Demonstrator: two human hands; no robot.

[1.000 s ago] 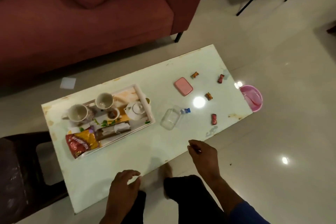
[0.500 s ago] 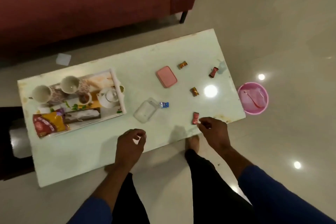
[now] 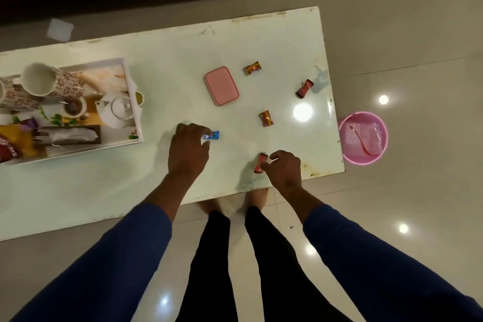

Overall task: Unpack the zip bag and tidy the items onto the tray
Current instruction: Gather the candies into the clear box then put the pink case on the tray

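Now left hand [image 3: 187, 150] grip pinching blue candy [image 3: 212, 135], right hand [image 3: 283, 168] grip pinching red candy [image 3: 260, 163]

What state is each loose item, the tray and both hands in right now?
left hand: pinching the blue candy
right hand: pinching the red candy at the near edge
pink case: shut, flat on the table
three other candies: loose on the table, untouched
tray: loaded with cups and teapot
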